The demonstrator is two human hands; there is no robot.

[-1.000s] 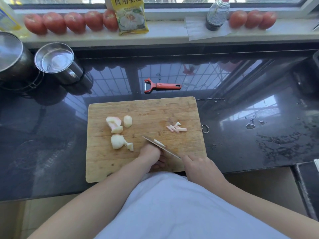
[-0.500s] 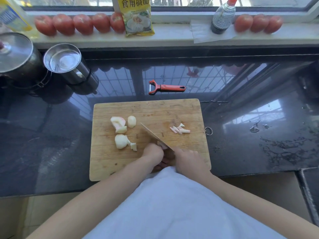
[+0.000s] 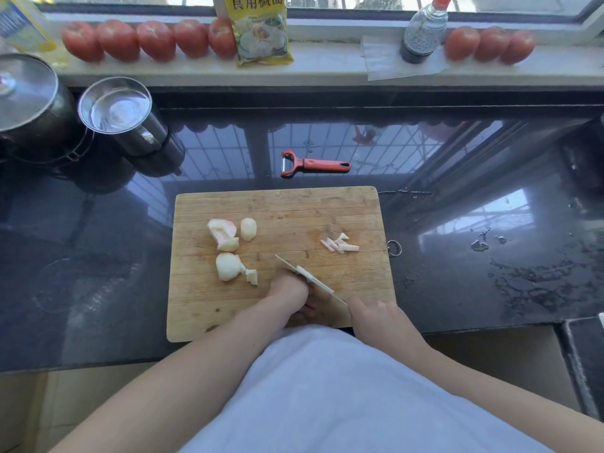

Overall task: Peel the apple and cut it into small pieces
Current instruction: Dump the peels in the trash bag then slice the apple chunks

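Red peeler (image 3: pixel 315 165), tan board (image 3: pixel 277 207), pale pink-tinged apple chunks (image 3: pixel 225 235)

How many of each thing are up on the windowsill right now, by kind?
Tomatoes: 8, five left of the packet and three at the right end
Yellow packet: 1
Bottle, red cap: 1
Total: 10
A blue and yellow container at the far left is cut off by the frame, so not counted.
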